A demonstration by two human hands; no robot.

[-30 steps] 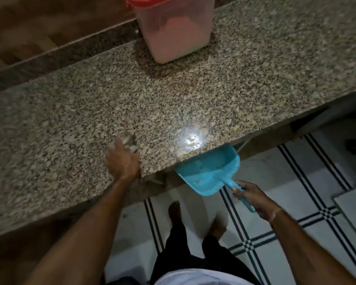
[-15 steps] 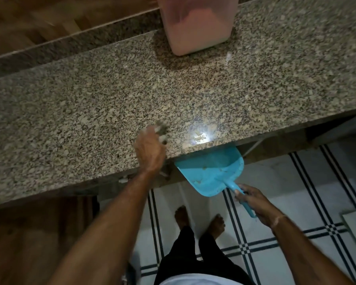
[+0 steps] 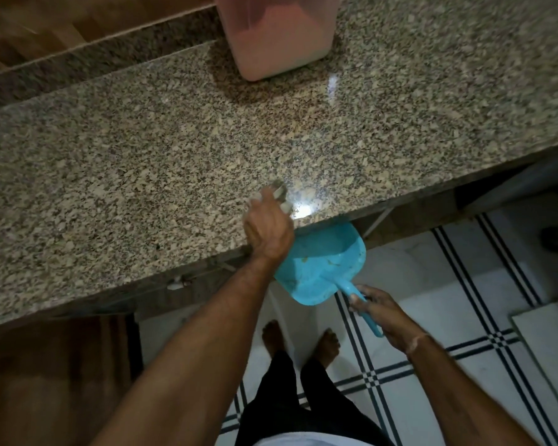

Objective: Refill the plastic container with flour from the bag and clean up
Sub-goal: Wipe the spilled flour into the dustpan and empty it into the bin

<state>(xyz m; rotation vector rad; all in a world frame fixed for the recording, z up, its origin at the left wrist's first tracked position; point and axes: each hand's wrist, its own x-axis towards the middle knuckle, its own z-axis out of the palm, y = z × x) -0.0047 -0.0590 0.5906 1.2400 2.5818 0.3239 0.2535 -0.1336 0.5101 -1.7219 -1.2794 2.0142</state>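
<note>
Left hand (image 3: 268,230) clutches cloth (image 3: 279,196) | right hand (image 3: 384,313) grips dustpan (image 3: 322,265) handle | light, rigid: keep your pan level under surface (image 3: 142,162) edge, centre frame.

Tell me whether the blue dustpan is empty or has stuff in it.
Not empty: the dustpan holds a few small specks and crumbs, but most of its blue floor shows bare.

Head view, steeply down, close
</note>
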